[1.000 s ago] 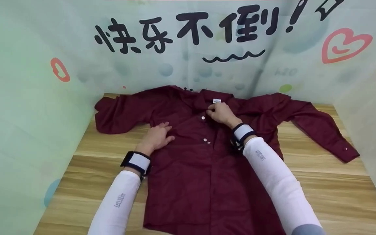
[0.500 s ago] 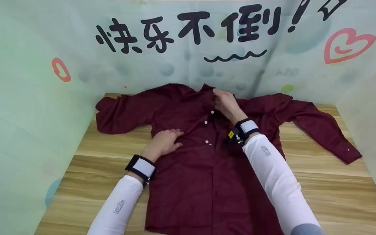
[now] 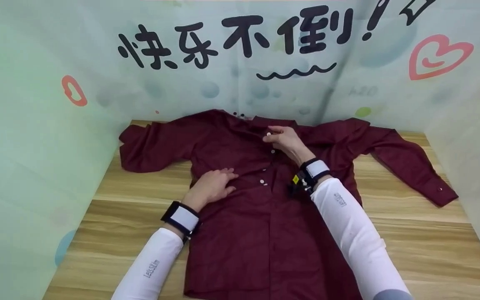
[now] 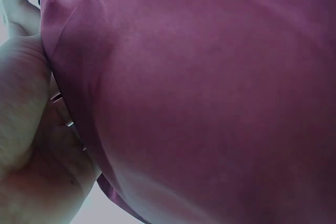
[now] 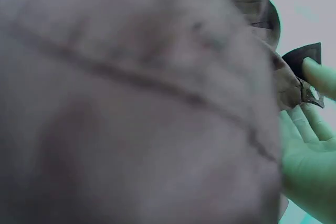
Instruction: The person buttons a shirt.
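A dark red long-sleeved shirt point(image 3: 231, 233) lies front up, its collar toward the back and several white buttons along its front. The left hand point(image 3: 213, 186) rests on the chest at the left, fingers spread loosely; the left wrist view shows the palm point(image 4: 31, 129) beside the red cloth point(image 4: 210, 98). Near the collar, the right hand point(image 3: 288, 143) pinches the front edge by a white button point(image 3: 268, 134). In the right wrist view a dark corner of cloth point(image 5: 307, 59) is between the right hand's point(image 5: 315, 145) thumb and fingers.
The shirt lies on a wooden table point(image 3: 111, 225). One sleeve point(image 3: 152, 148) is folded at the left, the other point(image 3: 415, 166) reaches out to the right. Pale printed sheets point(image 3: 206, 91) stand behind and at both sides. Each wrist wears a strapped camera band.
The right hand lifted the collar edge up and back, then came lower with the front edge. The left hand has slid slightly right and down across the chest.
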The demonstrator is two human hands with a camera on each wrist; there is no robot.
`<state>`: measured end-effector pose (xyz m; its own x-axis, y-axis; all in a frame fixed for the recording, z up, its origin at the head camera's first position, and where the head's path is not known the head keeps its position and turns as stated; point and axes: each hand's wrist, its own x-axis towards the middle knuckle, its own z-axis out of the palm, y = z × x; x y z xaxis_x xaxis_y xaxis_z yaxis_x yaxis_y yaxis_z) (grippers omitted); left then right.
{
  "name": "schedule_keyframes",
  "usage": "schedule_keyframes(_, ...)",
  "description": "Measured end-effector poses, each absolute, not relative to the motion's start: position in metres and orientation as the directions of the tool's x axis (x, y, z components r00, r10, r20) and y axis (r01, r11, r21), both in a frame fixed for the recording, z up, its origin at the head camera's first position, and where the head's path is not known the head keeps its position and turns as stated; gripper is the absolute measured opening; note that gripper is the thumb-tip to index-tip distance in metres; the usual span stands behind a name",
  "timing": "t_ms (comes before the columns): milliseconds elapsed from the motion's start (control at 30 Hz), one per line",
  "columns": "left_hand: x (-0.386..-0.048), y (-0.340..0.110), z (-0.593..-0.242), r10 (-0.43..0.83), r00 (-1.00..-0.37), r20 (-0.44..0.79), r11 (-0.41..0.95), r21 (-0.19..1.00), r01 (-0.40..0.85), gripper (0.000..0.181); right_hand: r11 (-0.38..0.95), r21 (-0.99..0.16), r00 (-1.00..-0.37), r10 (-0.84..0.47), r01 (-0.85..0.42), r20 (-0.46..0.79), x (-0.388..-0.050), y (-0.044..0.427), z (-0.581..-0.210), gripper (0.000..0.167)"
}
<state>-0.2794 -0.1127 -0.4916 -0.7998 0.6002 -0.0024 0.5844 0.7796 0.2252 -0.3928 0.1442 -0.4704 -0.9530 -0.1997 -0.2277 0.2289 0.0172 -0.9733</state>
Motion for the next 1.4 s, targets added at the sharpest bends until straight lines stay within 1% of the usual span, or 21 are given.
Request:
schedule_keyframes(67,-0.279,-0.11,-0.491,0.597,-0.803,-0.005,0.783,0.222,0.581,0.042,0.119,-0.976,-0.966,-0.164,0.181,-0.2,-0.391,0.145,-0.474,0.064)
schedule_keyframes(167,-0.279,-0.108,-0.49,0.598,-0.802,-0.001,0.781,0.226,0.582,0.041,0.182,-0.974,-0.981,-0.112,0.137,-0.159,-0.388,0.146,-0.48,0.046)
schedule_keyframes(233,-0.28,-0.107,-0.488,0.603,-0.798,0.003,0.775,0.234,0.587,0.041,0.164,-0.979,-0.986,-0.092,0.122,-0.138,-0.386,0.147,-0.484,0.035)
schedule_keyframes(300,-0.282,-0.106,-0.485,0.605,-0.796,0.035,0.765,0.252,0.593,0.04,0.129,-0.985,-0.99,-0.07,0.111,-0.12,-0.384,0.148,-0.486,0.027)
schedule_keyframes(367,-0.286,-0.106,-0.478,0.594,-0.799,0.096,0.754,0.281,0.595,0.039,0.116,-0.99,-0.995,-0.04,0.082,-0.087,-0.382,0.149,-0.487,0.028)
schedule_keyframes(467,-0.297,-0.102,-0.462,0.56,-0.796,0.227,0.721,0.338,0.604,0.032,0.118,-0.993,-0.999,-0.014,0.027,-0.029,-0.38,0.152,-0.488,0.03)
schedule_keyframes(600,-0.315,-0.091,-0.446,0.505,-0.778,0.374,0.683,0.378,0.625,0.026,0.149,-0.988,-0.999,-0.04,-0.037,0.031,-0.375,0.153,-0.489,0.027)
schedule_keyframes(700,-0.33,-0.08,-0.444,0.482,-0.762,0.433,0.671,0.377,0.639,0.026,0.174,-0.982,-0.996,-0.065,-0.071,0.06,-0.372,0.151,-0.49,0.026)
schedule_keyframes(767,-0.341,-0.072,-0.443,0.482,-0.752,0.45,0.671,0.363,0.647,0.028,0.175,-0.982,-0.996,-0.066,-0.075,0.064,-0.37,0.149,-0.491,0.027)
schedule_keyframes(1000,-0.37,-0.048,-0.434,0.522,-0.72,0.457,0.679,0.288,0.675,0.03,0.167,-0.985,-0.997,-0.069,-0.05,0.039,-0.367,0.143,-0.491,0.028)
schedule_keyframes(1067,-0.375,-0.042,-0.432,0.545,-0.72,0.429,0.675,0.285,0.681,0.03,0.163,-0.985,-0.997,-0.072,-0.047,0.036,-0.366,0.143,-0.49,0.028)
schedule_keyframes(1267,-0.38,-0.033,-0.432,0.611,-0.735,0.293,0.687,0.264,0.677,0.032,0.108,-0.994,-0.994,-0.107,-0.033,0.022,-0.364,0.146,-0.489,0.026)
schedule_keyframes(1400,-0.379,-0.039,-0.436,0.628,-0.73,0.27,0.681,0.263,0.683,0.03,0.089,-0.996,-0.993,-0.121,-0.013,0.002,-0.364,0.148,-0.488,0.027)
